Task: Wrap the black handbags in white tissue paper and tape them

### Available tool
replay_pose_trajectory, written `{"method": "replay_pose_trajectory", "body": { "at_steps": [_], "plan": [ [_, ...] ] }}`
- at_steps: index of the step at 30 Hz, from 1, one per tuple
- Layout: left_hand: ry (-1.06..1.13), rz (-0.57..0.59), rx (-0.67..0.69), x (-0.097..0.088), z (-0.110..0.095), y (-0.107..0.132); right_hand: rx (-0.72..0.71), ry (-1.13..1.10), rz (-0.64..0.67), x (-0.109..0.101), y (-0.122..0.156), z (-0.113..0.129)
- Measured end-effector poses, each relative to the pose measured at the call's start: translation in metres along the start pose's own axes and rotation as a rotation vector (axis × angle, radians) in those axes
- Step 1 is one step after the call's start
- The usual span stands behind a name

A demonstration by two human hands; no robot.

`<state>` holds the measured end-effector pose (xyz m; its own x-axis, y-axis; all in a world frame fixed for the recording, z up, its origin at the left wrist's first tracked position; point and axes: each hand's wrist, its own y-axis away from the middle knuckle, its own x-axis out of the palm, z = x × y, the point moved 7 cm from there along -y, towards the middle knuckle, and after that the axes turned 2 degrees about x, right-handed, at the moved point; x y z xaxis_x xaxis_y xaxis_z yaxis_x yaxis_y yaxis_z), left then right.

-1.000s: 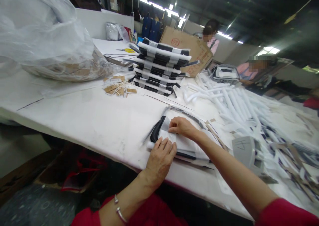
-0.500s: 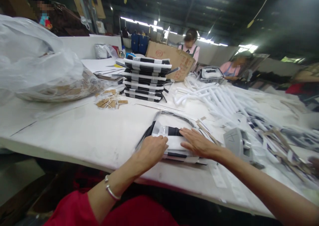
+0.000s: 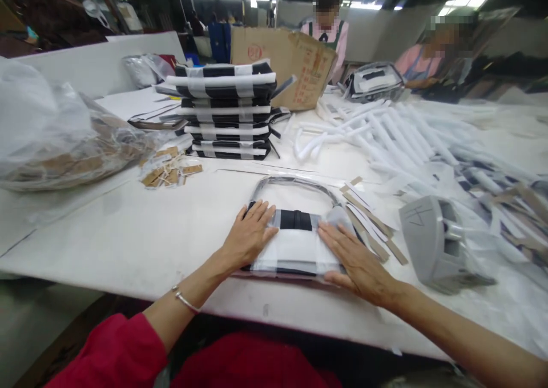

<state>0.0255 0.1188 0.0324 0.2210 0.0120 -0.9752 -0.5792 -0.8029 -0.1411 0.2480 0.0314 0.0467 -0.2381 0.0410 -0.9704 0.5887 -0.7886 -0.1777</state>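
A folded black-and-white striped bag in clear plastic wrap [image 3: 294, 245] lies flat on the white table [image 3: 141, 234] near its front edge. Its dark handle [image 3: 295, 184] arcs away from me. My left hand [image 3: 248, 235] lies flat on the left end of the package, fingers stretched out. On the right end rests my right hand [image 3: 355, 261], also flat with fingers spread. Both hands press the wrap down and hold nothing.
A stack of wrapped striped bags [image 3: 226, 111] stands behind. Brown paper tags [image 3: 169, 172] lie left of it, next to a big plastic sack [image 3: 55, 137]. A grey tape dispenser [image 3: 436, 245] sits at right, white tubes [image 3: 377, 131] beyond. A cardboard box [image 3: 285, 63] and two people stand across the table.
My hands moved from folding at the package's left end to lying flat on both ends. The package now lies flattened and squared to me. My view tilted down.
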Motion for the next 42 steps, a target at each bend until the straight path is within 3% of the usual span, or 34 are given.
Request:
{"method": "replay_pose_trajectory", "body": {
  "at_steps": [7, 13, 16, 19, 23, 29, 37, 42],
  "plan": [
    [0.052, 0.033, -0.024, 0.003, 0.003, -0.002, 0.042, -0.111, -0.115, 0.002, 0.001, -0.003],
    [0.140, 0.155, -0.039, -0.011, 0.005, -0.008, 0.305, -0.377, -0.001, -0.017, -0.004, -0.021],
    [0.124, 0.112, 0.056, -0.032, -0.013, -0.001, 0.376, -0.411, 0.045, -0.027, -0.006, -0.018],
    [0.059, 0.090, 0.207, -0.042, -0.041, 0.013, 0.339, -0.364, 0.046, -0.031, -0.006, -0.009],
    [-0.036, 0.092, 0.322, -0.036, -0.074, 0.023, 0.300, -0.318, 0.003, -0.026, -0.005, -0.003],
    [-0.038, 0.063, 0.357, -0.021, -0.109, 0.006, 0.233, -0.294, -0.087, -0.027, -0.004, -0.002],
    [0.045, -0.024, 0.309, -0.013, -0.116, 0.006, 0.220, -0.290, -0.209, -0.027, 0.003, 0.000],
    [0.075, -0.019, 0.303, -0.011, -0.112, 0.004, 0.327, -0.443, -0.126, -0.034, 0.006, -0.007]
  ]
}}
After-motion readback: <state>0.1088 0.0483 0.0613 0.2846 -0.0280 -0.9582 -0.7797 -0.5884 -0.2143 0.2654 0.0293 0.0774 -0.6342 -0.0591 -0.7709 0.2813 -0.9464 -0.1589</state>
